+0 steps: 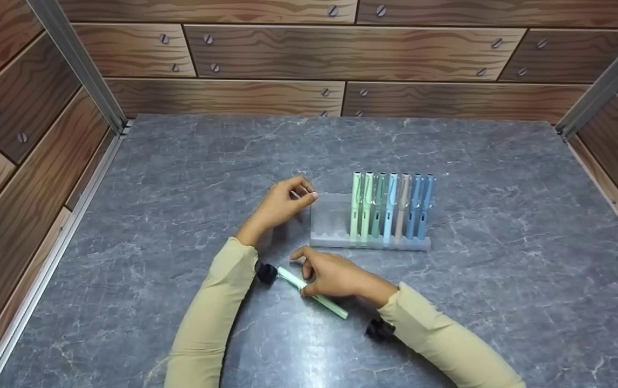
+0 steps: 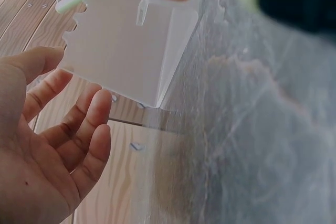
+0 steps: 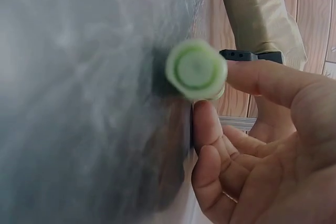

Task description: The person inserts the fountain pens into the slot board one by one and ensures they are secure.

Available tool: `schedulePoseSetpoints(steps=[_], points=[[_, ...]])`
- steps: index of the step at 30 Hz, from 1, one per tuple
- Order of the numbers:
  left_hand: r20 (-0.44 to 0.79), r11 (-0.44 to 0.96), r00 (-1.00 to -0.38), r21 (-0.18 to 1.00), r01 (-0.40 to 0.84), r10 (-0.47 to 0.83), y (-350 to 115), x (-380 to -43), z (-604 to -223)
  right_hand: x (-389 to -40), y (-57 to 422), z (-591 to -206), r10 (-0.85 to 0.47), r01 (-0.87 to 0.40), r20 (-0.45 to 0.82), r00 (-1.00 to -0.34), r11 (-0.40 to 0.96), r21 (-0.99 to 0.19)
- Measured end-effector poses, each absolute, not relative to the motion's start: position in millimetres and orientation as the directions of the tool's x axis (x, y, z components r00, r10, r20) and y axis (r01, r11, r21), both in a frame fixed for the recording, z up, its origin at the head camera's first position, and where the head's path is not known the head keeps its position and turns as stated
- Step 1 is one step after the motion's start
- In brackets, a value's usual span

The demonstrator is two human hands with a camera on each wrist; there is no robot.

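Note:
A light green pen (image 1: 332,306) slants just above or on the tabletop, pinched by my right hand (image 1: 335,275) between thumb and finger; I cannot tell whether it touches the table. In the right wrist view the round end of the pen (image 3: 195,70) faces the camera, beside the right thumb (image 3: 262,80). My left hand (image 1: 279,205) pinches the upper left corner of a clear pen stand (image 1: 330,213). The left wrist view shows thumb and forefinger of the left hand (image 2: 52,135) at the edge of the notched stand (image 2: 115,51), the other fingers loosely bent.
Several capped pens stand upright in the right part of the stand: light green pens (image 1: 355,207), a dark green one (image 1: 377,215), a light blue one (image 1: 390,205), a brownish one (image 1: 403,207) and blue ones (image 1: 423,210). Wood-patterned panels (image 1: 309,51) surround the grey marbled table (image 1: 152,302).

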State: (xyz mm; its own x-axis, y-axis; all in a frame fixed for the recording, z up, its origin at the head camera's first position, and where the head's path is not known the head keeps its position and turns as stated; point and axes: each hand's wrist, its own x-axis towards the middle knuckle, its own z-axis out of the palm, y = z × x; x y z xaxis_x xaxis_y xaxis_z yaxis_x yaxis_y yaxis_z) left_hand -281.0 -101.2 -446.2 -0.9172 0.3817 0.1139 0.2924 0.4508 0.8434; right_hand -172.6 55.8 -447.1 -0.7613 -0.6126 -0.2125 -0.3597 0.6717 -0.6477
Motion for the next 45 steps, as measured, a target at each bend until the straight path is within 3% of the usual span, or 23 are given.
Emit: schedulePoseSetpoints(steps=[13,27,39,45], points=[[0.105,0.462,-0.917,0.838,0.29,0.384,-99,-281,-445,-172,57,-442,-0.619,-0.404,-0.229,-0.751,0.705,-0.583],[0.111,0.463,-0.919,0.837,0.291,0.377,-100,-281,-445,-172,66,-436,-0.675,-0.378,-0.252,-0.694,0.639,-0.67],[0.098,0.465,-0.918,0.838,0.284,0.385,-100,-281,-445,-173,78,-420,-0.649,-0.319,-0.164,-0.743,0.559,-0.765],[0.093,0.47,-0.919,0.837,0.281,0.383,-101,-281,-444,-177,84,-411,-0.614,-0.23,-0.143,-0.776,0.487,-0.843]])
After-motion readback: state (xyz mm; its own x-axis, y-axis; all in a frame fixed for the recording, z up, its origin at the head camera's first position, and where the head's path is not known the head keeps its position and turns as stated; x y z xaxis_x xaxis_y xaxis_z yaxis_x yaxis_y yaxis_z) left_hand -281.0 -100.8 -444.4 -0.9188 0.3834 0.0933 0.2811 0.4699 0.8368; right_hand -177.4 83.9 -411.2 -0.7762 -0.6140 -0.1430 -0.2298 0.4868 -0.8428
